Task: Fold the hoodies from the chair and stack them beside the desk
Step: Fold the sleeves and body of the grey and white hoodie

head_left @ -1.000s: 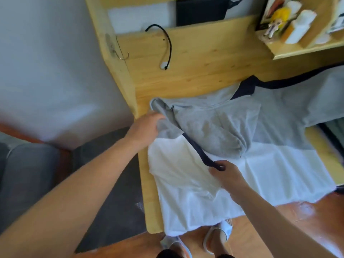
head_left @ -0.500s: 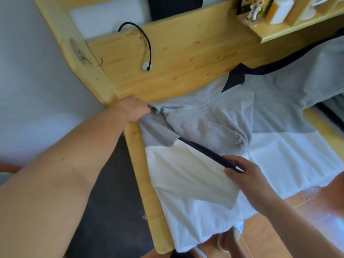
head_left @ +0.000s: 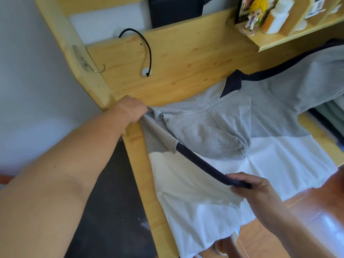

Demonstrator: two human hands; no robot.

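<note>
We take this for a bedroom or dorm room in a home: a pale pine desk [head_left: 186,58] fills the middle of the frame, its shelf [head_left: 290,37] at the upper right holds a small yellow-haired figurine [head_left: 255,13] and a white bottle [head_left: 277,17], a charging cable [head_left: 147,51] loops at upper centre, and laundry lies spread across the desktop

Both arms are bare, no sleeves, watch or rings on the left hand [head_left: 131,108] or right hand [head_left: 258,194]. At 6 o'clock, white sandals [head_left: 218,248] show on the feet.
</note>
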